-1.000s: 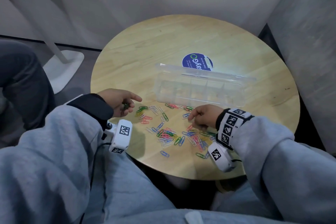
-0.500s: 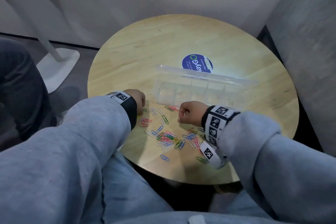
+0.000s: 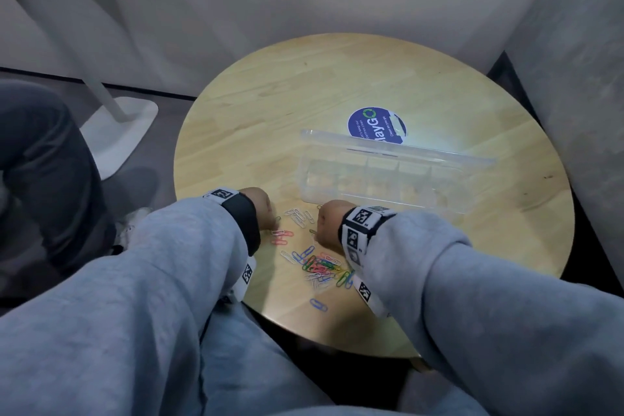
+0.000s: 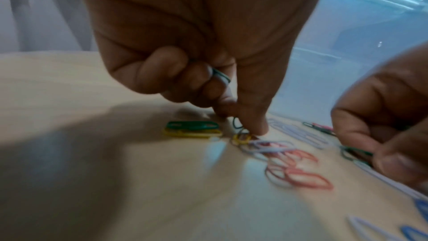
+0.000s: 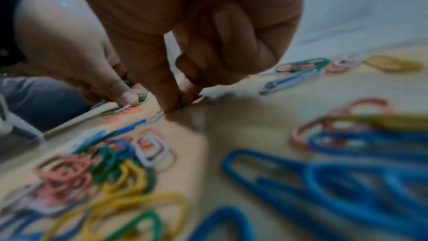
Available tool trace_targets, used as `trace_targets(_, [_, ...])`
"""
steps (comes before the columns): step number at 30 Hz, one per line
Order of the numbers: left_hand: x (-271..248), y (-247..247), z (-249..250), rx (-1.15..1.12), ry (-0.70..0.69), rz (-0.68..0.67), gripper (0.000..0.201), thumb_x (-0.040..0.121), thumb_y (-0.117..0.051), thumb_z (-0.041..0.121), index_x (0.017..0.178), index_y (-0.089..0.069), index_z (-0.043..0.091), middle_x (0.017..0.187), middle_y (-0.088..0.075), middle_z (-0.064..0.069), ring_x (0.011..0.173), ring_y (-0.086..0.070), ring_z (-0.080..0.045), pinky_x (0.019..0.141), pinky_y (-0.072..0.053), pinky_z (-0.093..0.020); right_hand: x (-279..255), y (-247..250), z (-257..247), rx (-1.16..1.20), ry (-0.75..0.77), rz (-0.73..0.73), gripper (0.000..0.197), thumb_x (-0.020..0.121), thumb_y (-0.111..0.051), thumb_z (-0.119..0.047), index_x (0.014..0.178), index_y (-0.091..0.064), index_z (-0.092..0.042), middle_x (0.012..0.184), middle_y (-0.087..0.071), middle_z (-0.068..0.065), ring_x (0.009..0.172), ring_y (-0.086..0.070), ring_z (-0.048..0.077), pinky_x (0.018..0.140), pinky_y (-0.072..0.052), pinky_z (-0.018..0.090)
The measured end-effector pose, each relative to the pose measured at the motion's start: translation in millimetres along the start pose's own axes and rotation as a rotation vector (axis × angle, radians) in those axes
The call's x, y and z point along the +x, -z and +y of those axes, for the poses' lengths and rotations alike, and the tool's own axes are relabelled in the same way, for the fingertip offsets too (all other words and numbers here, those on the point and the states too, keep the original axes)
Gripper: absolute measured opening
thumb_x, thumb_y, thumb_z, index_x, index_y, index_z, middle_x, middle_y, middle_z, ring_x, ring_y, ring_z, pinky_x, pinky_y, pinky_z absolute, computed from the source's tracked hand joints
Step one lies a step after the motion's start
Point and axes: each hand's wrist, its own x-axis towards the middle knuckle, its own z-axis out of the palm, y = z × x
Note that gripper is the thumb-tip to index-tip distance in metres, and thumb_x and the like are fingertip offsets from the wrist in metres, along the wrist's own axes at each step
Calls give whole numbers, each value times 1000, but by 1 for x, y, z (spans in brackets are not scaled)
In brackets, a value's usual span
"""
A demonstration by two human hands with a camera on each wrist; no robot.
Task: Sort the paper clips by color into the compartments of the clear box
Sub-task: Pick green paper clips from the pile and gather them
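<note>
Coloured paper clips [image 3: 320, 268] lie scattered on the round wooden table [image 3: 371, 84], in front of the clear compartment box [image 3: 388, 176], whose lid stands open. My left hand [image 4: 243, 125] keeps a green clip [image 4: 221, 77] tucked under its curled fingers. Its thumb and forefinger pinch another green clip [image 4: 237, 125] on the table. My right hand [image 5: 178, 102], just to the right, pinches a green clip [image 5: 180, 101] against the wood. In the head view both hands [image 3: 270, 216] [image 3: 320, 226] show as fists near the box's front left corner. The box's compartments look empty.
A round blue sticker [image 3: 376, 127] lies behind the box. A yellow clip under a green one [image 4: 192, 131] sits left of my left fingertips. Red clips [image 4: 298, 171] and white clips [image 4: 301, 133] lie between the hands. A white stand base [image 3: 118, 132] is on the floor at left.
My left hand moved right onto the clips and curled down into a pinch. My right hand shifted left and away from me and closed its fingers on a clip.
</note>
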Motion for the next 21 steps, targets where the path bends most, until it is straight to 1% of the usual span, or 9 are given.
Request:
trace_targets(2, [2,0,-7,-155,-32,-7,25,86,-63,37,84,-67,12,77,-56,-6,73,-49,-21,68,-38,-25,-8,4,6,-23,-32,-49,12,89,-52,-29,84,-53,-17,85,-50,3,76,-46,21,68,-41,26])
trace_targets(4, [2,0,-13,-424,-63,-32,27,86,-65,30,66,-54,16,59,-47,-2,56,-40,-18,57,-33,-24,-19,9,17,118,-28,-6,12,87,-55,-27,78,-52,-19,77,-52,-2,69,-48,18,61,-40,23])
trace_targets(6, [-1,1,-15,-752,-93,-80,31,89,-62,16,63,-46,12,54,-43,-5,48,-35,-17,51,-29,-23,-27,10,32,446,-32,-32,22,84,-63,-18,67,-49,-20,64,-54,-5,51,-48,11,51,-39,20])
trace_targets(8, [-8,5,-16,-1000,-124,-96,34,91,-55,5,60,-41,8,54,-42,-7,43,-38,-14,44,-31,-19,-34,13,43,761,-41,-100,27,83,-67,-9,64,-49,-17,58,-54,1,39,-45,8,43,-40,19])
trace_targets(10, [-15,10,-16,-1177,-132,-75,34,92,-52,-1,61,-40,8,55,-44,-7,34,-43,-6,37,-34,-14,-41,20,52,950,-30,-110,28,86,-60,1,66,-47,-12,61,-52,7,33,-45,5,36,-38,15])
trace_targets(12, [-20,14,-16,-1326,-116,-56,27,92,-50,-4,69,-45,10,59,-47,-5,33,-46,-3,35,-36,-11,-46,28,59,1098,-13,-109,28,89,-50,8,69,-46,-10,64,-51,9,31,-47,3,32,-37,12])
trace_targets(15, [-26,20,-15,-1444,-91,-82,21,94,-41,-2,83,-53,13,66,-45,-3,35,-47,-4,36,-39,-10,-49,37,62,1245,-25,-148,28,91,-37,10,78,-52,-11,65,-46,7,35,-51,5,36,-42,12])
trace_targets(18, [-32,25,-18,-1488,-56,-81,22,93,-37,3,85,-56,8,66,-41,-2,35,-46,-5,36,-39,-10,-50,40,57,1267,-60,-148,32,91,-28,7,76,-53,-9,66,-43,6,47,-48,11,38,-41,13])
trace_targets(21, [-30,29,-19,-1235,78,4,17,93,-45,10,80,-55,6,63,-40,-3,39,-43,-10,36,-34,-14,-47,39,50,1184,-97,-142,28,92,-31,3,75,-50,-9,66,-42,5,54,-42,14,37,-37,15])
